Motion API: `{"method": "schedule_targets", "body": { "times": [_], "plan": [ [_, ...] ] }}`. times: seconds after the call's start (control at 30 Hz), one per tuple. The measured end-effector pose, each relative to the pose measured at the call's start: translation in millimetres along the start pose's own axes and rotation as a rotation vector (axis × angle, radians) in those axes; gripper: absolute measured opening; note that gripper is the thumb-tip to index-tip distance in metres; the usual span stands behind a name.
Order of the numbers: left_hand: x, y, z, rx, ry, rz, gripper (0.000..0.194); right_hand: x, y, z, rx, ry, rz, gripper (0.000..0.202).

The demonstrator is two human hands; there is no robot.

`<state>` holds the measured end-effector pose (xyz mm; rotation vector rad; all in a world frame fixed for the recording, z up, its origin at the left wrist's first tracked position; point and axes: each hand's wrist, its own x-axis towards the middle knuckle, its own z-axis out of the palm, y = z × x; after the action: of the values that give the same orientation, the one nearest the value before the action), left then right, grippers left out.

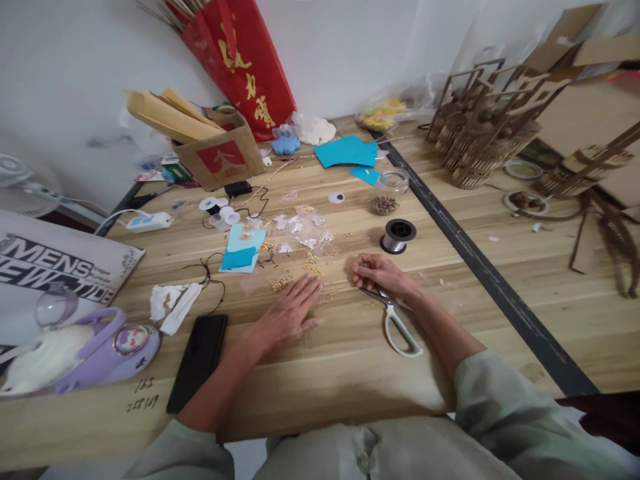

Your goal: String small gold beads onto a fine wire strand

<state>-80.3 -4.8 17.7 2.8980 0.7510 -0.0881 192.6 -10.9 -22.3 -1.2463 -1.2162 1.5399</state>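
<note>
My left hand [293,308] lies flat on the wooden table, fingers stretched out, beside small piles of gold beads [280,285]. More gold pieces [313,265] are scattered just beyond its fingertips. My right hand [379,272] rests to the right with its fingers curled together; whatever they may pinch is too small to make out. Partly beneath that hand are scissors with a white handle [403,341], the loop toward me. A spool of thin wire [399,235] stands just past my right hand. Small bags of silvery pieces [303,230] lie farther back.
A black phone [197,363] lies left of my left forearm, near a purple toy-like item [107,353]. Blue cards [240,259] and a glass jar of beads [389,193] sit behind the hands. A dark strip [465,257] crosses the table; woven baskets [480,143] stand beyond it.
</note>
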Motion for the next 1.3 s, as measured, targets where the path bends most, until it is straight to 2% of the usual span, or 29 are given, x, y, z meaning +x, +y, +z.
{"method": "schedule_targets", "body": {
  "times": [0.23, 0.33, 0.43, 0.57, 0.67, 0.77, 1.3],
  "plan": [
    [3.9, -9.4, 20.2, -0.004, 0.018, 0.014, 0.063, -1.0, -2.3, -0.1, -0.006, 0.005, 0.014, 0.030],
    [9.9, -15.5, 18.6, -0.038, 0.035, -0.004, 0.062, -2.1, -4.1, 0.4, -0.011, 0.013, 0.016, 0.031],
    [12.8, -16.1, 10.9, -0.094, 0.109, -0.038, 0.059, -2.6, -4.8, 0.1, -0.016, 0.013, 0.021, 0.031],
    [12.6, -8.2, 5.2, -0.159, 0.248, -0.058, 0.037, -2.5, -4.9, -1.2, -0.032, 0.012, 0.026, 0.030],
    [13.9, -0.5, 10.4, -0.174, 0.255, -0.086, 0.019, -2.7, -5.4, -1.4, -0.023, 0.007, 0.034, 0.028],
    [17.3, 4.3, 17.9, -0.152, 0.272, -0.108, 0.013, -3.2, -5.7, -0.7, -0.012, 0.005, 0.040, 0.028],
    [15.1, 2.2, 24.9, -0.128, 0.344, -0.115, 0.017, -4.1, -6.4, 1.7, -0.071, 0.004, 0.045, 0.029]
  ]
}}
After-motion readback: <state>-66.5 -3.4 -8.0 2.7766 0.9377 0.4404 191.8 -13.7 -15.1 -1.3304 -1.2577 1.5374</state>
